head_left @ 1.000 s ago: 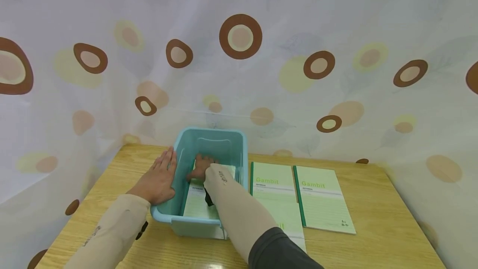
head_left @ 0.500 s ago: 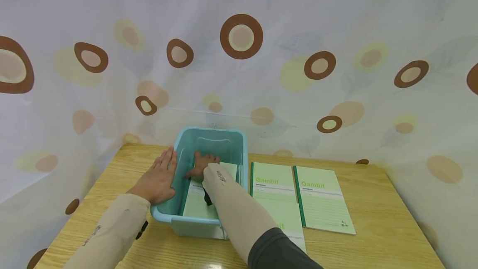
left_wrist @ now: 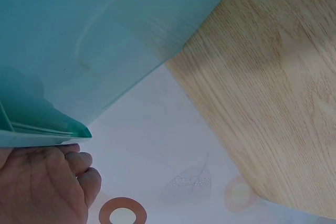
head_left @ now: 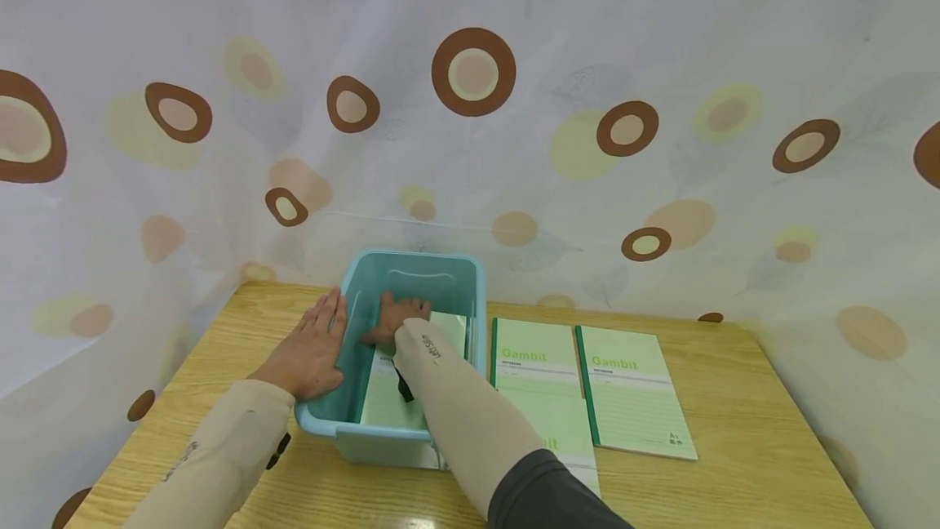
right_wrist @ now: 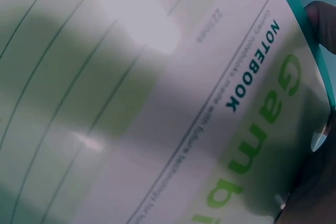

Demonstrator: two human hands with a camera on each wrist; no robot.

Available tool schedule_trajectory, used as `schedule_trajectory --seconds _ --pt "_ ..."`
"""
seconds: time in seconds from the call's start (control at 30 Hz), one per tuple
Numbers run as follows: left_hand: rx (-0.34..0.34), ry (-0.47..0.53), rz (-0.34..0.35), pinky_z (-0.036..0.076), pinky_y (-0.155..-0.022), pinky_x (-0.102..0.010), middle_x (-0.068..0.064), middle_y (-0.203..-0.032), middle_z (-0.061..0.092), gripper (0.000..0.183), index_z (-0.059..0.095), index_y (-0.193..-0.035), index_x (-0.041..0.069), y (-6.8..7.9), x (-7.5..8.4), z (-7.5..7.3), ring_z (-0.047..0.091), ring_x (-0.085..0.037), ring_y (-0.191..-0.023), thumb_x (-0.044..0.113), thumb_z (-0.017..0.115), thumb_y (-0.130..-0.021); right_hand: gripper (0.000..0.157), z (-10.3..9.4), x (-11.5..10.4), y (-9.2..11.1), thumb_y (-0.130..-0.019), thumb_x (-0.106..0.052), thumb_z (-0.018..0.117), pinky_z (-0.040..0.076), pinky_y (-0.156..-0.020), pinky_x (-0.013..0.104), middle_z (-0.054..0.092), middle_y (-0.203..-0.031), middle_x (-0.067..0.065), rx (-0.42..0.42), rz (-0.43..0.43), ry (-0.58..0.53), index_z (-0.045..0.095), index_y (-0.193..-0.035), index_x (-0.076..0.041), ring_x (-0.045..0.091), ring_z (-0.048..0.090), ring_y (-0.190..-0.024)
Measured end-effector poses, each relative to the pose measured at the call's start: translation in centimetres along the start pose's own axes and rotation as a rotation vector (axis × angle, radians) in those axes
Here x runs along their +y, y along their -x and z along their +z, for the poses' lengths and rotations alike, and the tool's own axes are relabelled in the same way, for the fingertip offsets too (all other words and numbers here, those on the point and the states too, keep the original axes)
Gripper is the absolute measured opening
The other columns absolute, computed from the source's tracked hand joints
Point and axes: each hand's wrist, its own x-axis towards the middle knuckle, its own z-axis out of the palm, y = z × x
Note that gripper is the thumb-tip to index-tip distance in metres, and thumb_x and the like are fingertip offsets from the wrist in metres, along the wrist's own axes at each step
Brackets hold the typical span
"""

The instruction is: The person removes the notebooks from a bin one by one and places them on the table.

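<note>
My left hand (head_left: 304, 349) lies with straight fingers along the left rim of a light blue plastic bin (head_left: 392, 444). The left wrist view shows this hand (left_wrist: 44, 187) against the rim. Inside the bin, my right hand (head_left: 396, 321) grips a pale green notebook (head_left: 382, 398) near its top. In the right wrist view, the thumb (right_wrist: 323, 24) is at the notebook's dark green spine and the other fingers, in shadow, are at its top edge. The right forearm covers part of the notebook.
Right of the bin, a notebook (head_left: 534, 353) is partly overlapped by another notebook (head_left: 565, 427), which the right arm partly hides. A further notebook (head_left: 635, 390) lies beside them. A patterned cloth (head_left: 470, 178) hangs behind the wooden table (head_left: 764, 431).
My right hand and the notebook's top edge have shifted slightly upward in the head view, farther into the bin or higher. The left hand and the bin have stayed put.
</note>
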Motion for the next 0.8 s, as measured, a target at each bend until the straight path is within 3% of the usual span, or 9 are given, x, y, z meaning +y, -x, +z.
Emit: schedule_trajectory --seconds 0.4,0.63,0.8 --pt "-0.023 0.018 -0.017 0.012 -0.115 -0.057 -0.035 -0.154 0.003 0.087 0.011 -0.145 -0.018 -0.1 0.1 -0.1 0.006 -0.049 -0.142 0.007 0.05 -0.072 0.075 -0.6 -0.2 0.5 -0.08 -0.062 0.059 0.033 -0.099 0.047 0.059 -0.127 0.012 0.038 0.002 0.021 0.042 -0.141 -0.021 0.029 0.051 -0.118" --pt "-0.032 0.018 -0.015 0.01 -0.115 -0.056 -0.035 -0.154 0.002 0.086 0.01 -0.145 -0.018 -0.1 0.2 -0.2 0.006 -0.048 -0.142 0.008 0.05 -0.074 0.068 -1.1 -0.2 0.5 -0.08 -0.056 0.063 0.035 -0.093 0.045 0.062 -0.12 0.011 0.059 -0.003 0.031 0.047 -0.136 -0.02 0.028 0.054 -0.111" --pt "-0.035 0.023 -0.015 0.01 -0.115 -0.056 -0.034 -0.154 0.002 0.086 0.01 -0.145 -0.018 -0.1 0.1 -0.2 0.005 -0.049 -0.142 0.007 0.051 -0.074 0.067 -1.9 -0.5 0.6 -0.082 -0.053 0.06 0.034 -0.096 0.046 0.06 -0.126 0.01 0.075 -0.017 0.05 0.045 -0.14 -0.02 0.028 0.052 -0.115"
